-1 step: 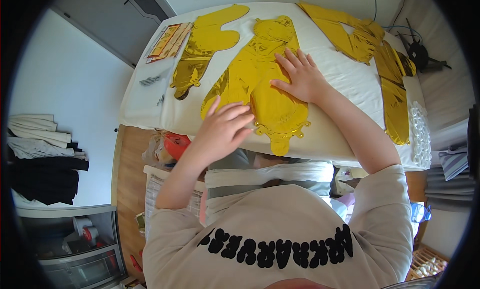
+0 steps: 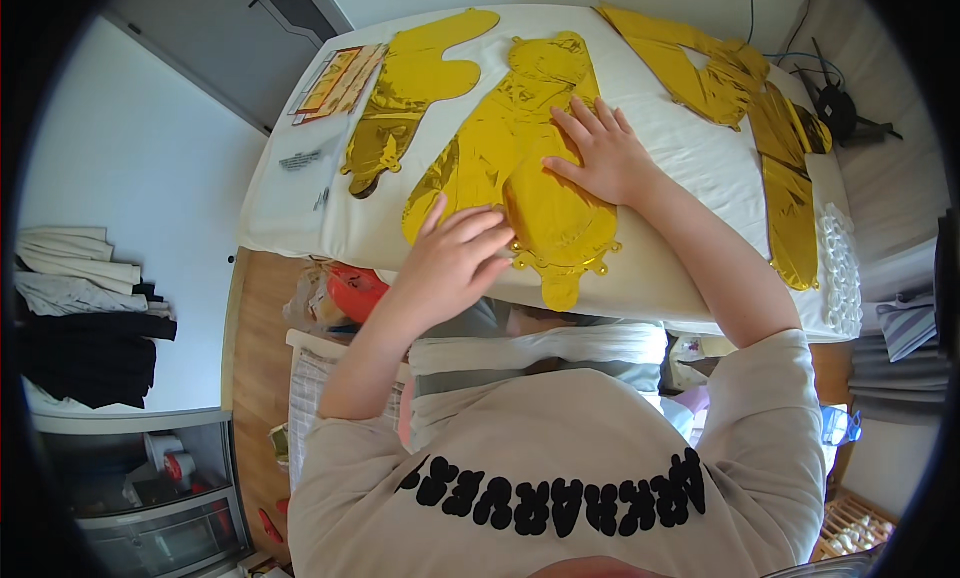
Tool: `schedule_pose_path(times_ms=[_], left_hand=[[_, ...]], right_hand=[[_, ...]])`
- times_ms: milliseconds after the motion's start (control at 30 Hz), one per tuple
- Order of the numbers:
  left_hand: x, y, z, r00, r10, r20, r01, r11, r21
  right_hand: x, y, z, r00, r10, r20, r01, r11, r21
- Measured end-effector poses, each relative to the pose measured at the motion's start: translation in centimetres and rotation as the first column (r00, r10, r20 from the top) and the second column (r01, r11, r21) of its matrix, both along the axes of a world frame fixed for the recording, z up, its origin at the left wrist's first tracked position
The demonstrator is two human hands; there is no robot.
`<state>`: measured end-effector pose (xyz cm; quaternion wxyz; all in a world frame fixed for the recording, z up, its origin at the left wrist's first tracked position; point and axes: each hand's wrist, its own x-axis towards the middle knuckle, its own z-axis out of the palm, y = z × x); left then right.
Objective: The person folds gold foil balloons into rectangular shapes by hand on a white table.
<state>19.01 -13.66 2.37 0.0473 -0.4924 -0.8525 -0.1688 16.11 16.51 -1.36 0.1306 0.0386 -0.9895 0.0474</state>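
Both hands lie flat, fingers spread, gripping nothing, on a deflated gold foil balloon (image 2: 530, 168) at the near middle of the white-covered table (image 2: 690, 153). The left hand (image 2: 455, 253) presses its near left edge; the right hand (image 2: 600, 158) rests on its right side. More gold foil shapes (image 2: 410, 88) lie far left and right.
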Motion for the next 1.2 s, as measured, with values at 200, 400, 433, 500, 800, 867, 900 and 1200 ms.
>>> schedule_pose_path(times_ms=[200,400,433,500,800,867,900,1200], left_hand=[[0.7,4.1,-1.3,0.999,0.03,0.04,-0.037,0.982,0.183],[-0.4,6.9,-1.5,0.989,0.064,0.135,-0.1,0.953,0.285],[-0.8,7.1,-1.5,0.987,0.098,0.126,-0.129,0.956,0.263],[-1.2,7.4,-1.5,0.984,0.131,0.116,-0.156,0.958,0.24],[-1.9,7.2,-1.8,0.972,0.21,0.11,-0.232,0.936,0.265],[-2.2,7.0,-1.7,0.968,0.211,0.136,-0.237,0.946,0.22],[-2.2,6.9,-1.6,0.968,0.213,0.135,-0.239,0.946,0.22],[-2.4,6.4,-1.1,0.964,0.195,0.181,-0.23,0.952,0.2]], right_hand=[[-0.5,0.1,0.2,0.997,0.015,0.081,-0.019,0.999,0.045],[-0.6,-0.1,0.3,0.995,0.013,0.101,-0.019,0.998,0.057],[-0.5,-0.1,0.3,0.995,0.01,0.1,-0.016,0.998,0.057],[-0.3,-0.2,0.4,0.998,0.013,0.058,-0.014,1.0,0.025],[-0.4,0.1,0.4,0.997,0.004,0.071,-0.002,1.0,-0.029],[-0.3,0.0,0.7,0.997,0.008,0.076,-0.006,1.0,-0.027],[-0.2,-0.1,0.9,0.997,0.011,0.08,-0.009,1.0,-0.027],[0.3,-0.1,1.5,0.994,0.038,0.103,-0.032,0.998,-0.057]])
